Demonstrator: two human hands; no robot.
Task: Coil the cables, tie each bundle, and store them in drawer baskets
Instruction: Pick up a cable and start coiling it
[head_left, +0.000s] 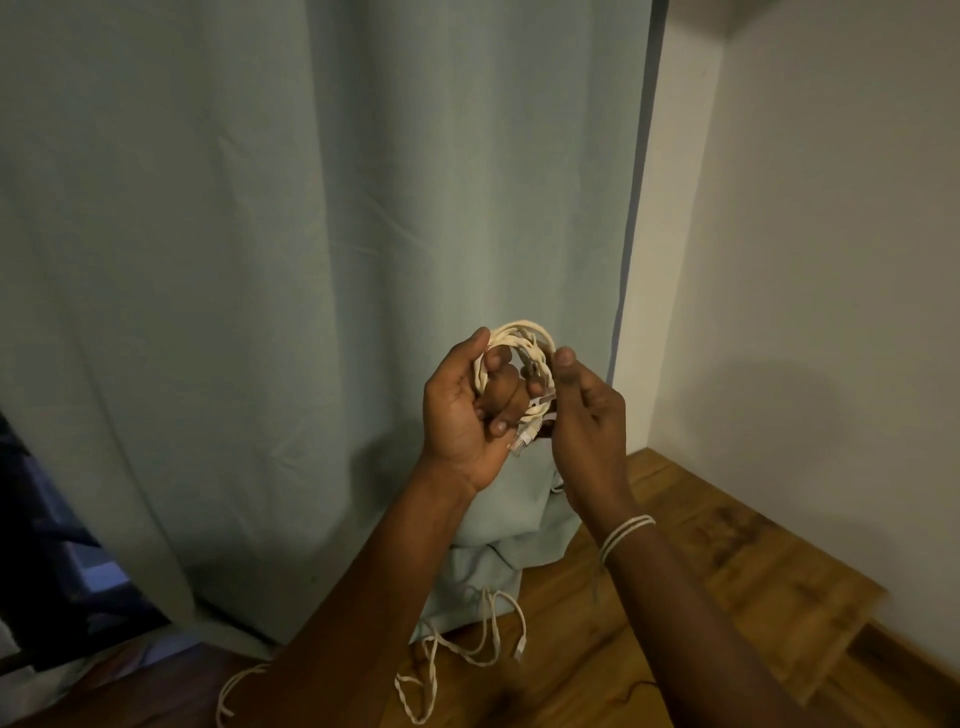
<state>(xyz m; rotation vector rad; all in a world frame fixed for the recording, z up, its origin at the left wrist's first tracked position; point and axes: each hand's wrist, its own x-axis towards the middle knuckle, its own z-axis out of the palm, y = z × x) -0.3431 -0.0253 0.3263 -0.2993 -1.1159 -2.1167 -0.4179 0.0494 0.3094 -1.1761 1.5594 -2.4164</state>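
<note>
A cream-white cable coil (524, 340) is held up in front of the curtain. My left hand (462, 415) grips it with fingers curled through the loops. Beside it, my right hand (582, 415) pinches the coil's right side near a clear plug (522, 441) that hangs at the bottom. More loose white cable (457, 649) lies uncoiled on the wooden surface below my arms. No drawer or basket is in view.
A pale blue-green curtain (285, 260) hangs straight ahead and bunches on the wooden surface (701, 545). A white wall (831, 260) stands at the right. Dark furniture (41, 545) shows at the lower left.
</note>
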